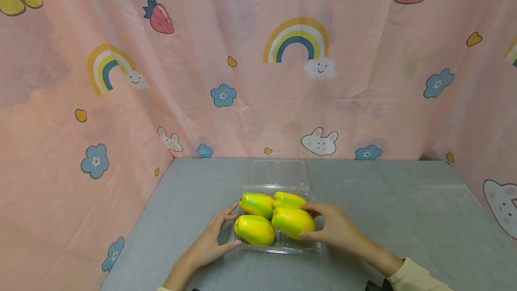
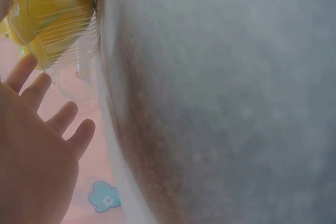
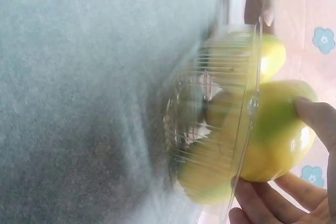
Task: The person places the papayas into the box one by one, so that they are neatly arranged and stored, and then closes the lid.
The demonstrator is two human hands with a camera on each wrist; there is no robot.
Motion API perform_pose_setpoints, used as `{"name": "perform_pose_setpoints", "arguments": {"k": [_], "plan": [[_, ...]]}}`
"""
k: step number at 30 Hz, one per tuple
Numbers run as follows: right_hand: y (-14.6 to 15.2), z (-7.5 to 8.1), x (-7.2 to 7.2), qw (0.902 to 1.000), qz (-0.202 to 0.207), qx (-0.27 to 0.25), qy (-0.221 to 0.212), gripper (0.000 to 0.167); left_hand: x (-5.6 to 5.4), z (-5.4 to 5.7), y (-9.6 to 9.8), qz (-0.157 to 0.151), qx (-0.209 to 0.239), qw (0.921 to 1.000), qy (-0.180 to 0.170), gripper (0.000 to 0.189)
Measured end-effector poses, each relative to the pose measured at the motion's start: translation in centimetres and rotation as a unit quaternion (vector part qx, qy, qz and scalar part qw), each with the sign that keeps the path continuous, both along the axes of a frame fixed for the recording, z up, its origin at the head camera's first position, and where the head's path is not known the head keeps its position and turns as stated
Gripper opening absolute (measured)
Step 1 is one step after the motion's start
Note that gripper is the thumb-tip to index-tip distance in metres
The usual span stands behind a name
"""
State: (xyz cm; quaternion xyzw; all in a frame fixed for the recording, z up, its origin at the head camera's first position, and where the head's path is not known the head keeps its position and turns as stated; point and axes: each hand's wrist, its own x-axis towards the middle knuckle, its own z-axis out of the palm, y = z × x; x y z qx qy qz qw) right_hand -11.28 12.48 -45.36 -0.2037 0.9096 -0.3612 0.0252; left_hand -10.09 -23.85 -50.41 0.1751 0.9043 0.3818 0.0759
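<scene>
A clear plastic clamshell box (image 1: 284, 250) holds several yellow-green, oblong, papaya-like fruits. My right hand (image 1: 337, 228) grips the front right fruit (image 1: 292, 222), thumb on its near side and fingers on the far side. In the right wrist view this fruit (image 3: 281, 129) sticks up above the box rim. At the box's left side, my left hand (image 1: 212, 237) touches the edge with its thumb and fingertips beside the front left fruit (image 1: 255, 230). Its fingers (image 2: 34, 90) are spread and fairly straight. Two more fruits, back left (image 1: 256, 205) and back right (image 1: 288, 200), lie behind.
The box's transparent lid (image 1: 278, 174) is folded back toward the rear of the grey table (image 1: 383, 205). A pink curtain (image 1: 250, 120) with rainbows, flowers and rabbits hangs behind the table and along its sides.
</scene>
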Motion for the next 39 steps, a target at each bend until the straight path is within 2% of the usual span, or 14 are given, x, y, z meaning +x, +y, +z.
{"name": "perform_pose_setpoints", "arguments": {"k": [12,18,39], "plan": [[-0.48,-0.23,0.38,0.9994,0.000,0.024,0.025,0.065,-0.03,0.05,0.07,0.000,-0.002,1.0000,-0.003,0.072],[-0.65,-0.35,0.62,0.9994,-0.004,0.027,0.021,0.065,0.02,0.11,0.04,-0.001,0.002,1.0000,-0.007,0.071],[-1.01,-0.97,0.75,0.9957,0.010,0.071,0.059,0.066,0.09,0.30,0.13,0.006,0.003,0.9999,-0.010,0.072]]}}
